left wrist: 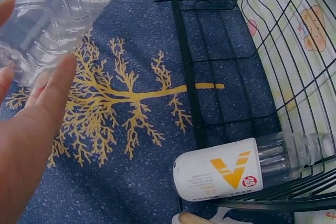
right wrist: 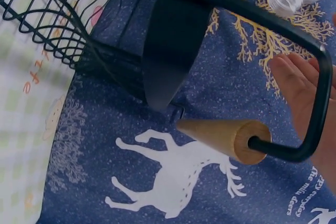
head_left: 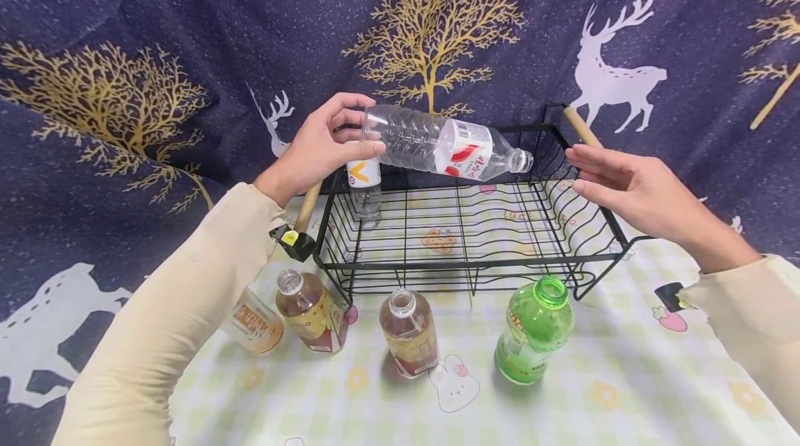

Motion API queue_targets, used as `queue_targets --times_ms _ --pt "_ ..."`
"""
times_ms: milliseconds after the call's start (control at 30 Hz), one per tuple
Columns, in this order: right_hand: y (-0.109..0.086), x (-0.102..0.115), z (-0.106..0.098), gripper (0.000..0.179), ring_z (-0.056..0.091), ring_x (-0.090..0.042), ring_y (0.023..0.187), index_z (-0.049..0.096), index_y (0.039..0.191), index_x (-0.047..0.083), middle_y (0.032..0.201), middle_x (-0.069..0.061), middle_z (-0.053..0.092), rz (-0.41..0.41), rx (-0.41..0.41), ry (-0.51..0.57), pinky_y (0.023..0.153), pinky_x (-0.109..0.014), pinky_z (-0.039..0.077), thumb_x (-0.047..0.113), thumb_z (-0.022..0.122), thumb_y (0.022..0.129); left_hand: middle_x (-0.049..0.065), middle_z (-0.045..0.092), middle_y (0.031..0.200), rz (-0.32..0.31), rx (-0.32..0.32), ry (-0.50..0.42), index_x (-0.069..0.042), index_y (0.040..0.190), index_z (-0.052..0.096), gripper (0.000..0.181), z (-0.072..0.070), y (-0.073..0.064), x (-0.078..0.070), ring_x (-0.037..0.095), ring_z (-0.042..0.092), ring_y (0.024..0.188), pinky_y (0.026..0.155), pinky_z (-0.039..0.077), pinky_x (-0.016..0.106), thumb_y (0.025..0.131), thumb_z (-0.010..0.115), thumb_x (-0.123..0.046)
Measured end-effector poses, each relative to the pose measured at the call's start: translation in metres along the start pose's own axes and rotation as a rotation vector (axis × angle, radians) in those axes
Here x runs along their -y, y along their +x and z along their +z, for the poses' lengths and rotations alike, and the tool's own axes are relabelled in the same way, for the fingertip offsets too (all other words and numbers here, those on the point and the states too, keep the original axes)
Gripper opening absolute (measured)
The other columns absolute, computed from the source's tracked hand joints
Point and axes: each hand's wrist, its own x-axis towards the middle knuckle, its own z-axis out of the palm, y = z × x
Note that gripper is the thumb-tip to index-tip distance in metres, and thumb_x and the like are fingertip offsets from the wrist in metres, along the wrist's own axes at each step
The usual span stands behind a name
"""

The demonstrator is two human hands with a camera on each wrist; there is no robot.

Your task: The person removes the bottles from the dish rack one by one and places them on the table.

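My left hand [head_left: 328, 147] grips an empty clear plastic bottle [head_left: 412, 140] by its base. The bottle lies almost level in the air above the black wire dish rack [head_left: 475, 265], its bare neck pointing right and slightly down. Just right of that neck, my right hand [head_left: 644, 192] is held with fingers straight, touching nothing, by the rack's right wooden handle [right wrist: 226, 137]. A second clear bottle with a white label and yellow V [left wrist: 231, 169] stands neck-down inside the rack's left end.
In front of the rack stand two brownish bottles [head_left: 312, 314] [head_left: 409, 335] and a green bottle [head_left: 534, 331]. Another clear bottle with an orange label [head_left: 253, 321] is partly behind my left sleeve. A checked cloth [head_left: 562, 418] covers the table; a dark printed curtain [head_left: 312, 29] hangs behind.
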Motion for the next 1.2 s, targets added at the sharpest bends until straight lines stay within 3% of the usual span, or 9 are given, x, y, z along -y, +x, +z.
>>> queue_targets --times_ms 367,600,833,1033,1200 --pt "0.002 0.004 0.007 0.056 0.059 0.006 0.114 0.046 0.147 0.000 0.129 0.015 0.063 -0.047 -0.081 0.219 0.087 -0.007 0.048 0.002 0.066 0.095 0.014 0.062 0.123 -0.029 0.012 -0.058 -0.012 0.128 0.052 0.049 -0.001 -0.008 0.006 0.024 0.066 0.104 0.092 0.053 0.033 0.086 0.075 -0.003" --pt "0.005 0.007 0.012 0.051 0.063 -0.003 0.113 0.054 0.141 0.005 0.125 0.007 0.068 -0.094 -0.086 0.512 0.090 -0.010 0.049 -0.009 0.064 0.093 0.021 0.058 0.125 -0.036 0.055 -0.078 -0.006 0.129 0.048 0.048 -0.001 -0.010 0.011 0.022 0.068 0.102 0.091 0.054 0.034 0.088 0.072 0.001" --pt "0.010 0.010 0.019 0.045 0.066 -0.011 0.111 0.061 0.131 0.004 0.123 -0.003 0.069 -0.156 -0.062 0.806 0.092 -0.019 0.052 -0.017 0.059 0.091 0.015 0.061 0.122 -0.038 0.095 -0.074 -0.007 0.125 0.047 0.044 0.000 -0.011 0.012 0.025 0.068 0.106 0.087 0.056 0.035 0.089 0.070 0.003" --pt "0.010 0.013 0.024 0.047 0.066 -0.009 0.106 0.063 0.129 0.008 0.122 0.000 0.069 -0.143 -0.090 0.772 0.088 -0.015 0.052 -0.017 0.061 0.090 0.023 0.057 0.124 -0.046 0.137 -0.145 -0.005 0.121 0.046 0.041 0.005 -0.013 0.011 0.024 0.068 0.107 0.087 0.059 0.038 0.089 0.067 0.009" --pt "0.011 0.014 0.029 0.047 0.066 -0.008 0.097 0.067 0.123 0.011 0.113 0.000 0.070 -0.097 -0.109 0.790 0.082 -0.014 0.053 -0.019 0.062 0.088 0.023 0.057 0.123 -0.040 0.164 -0.139 -0.006 0.119 0.046 0.040 0.008 -0.014 0.010 0.026 0.068 0.109 0.089 0.058 0.038 0.089 0.068 0.008"
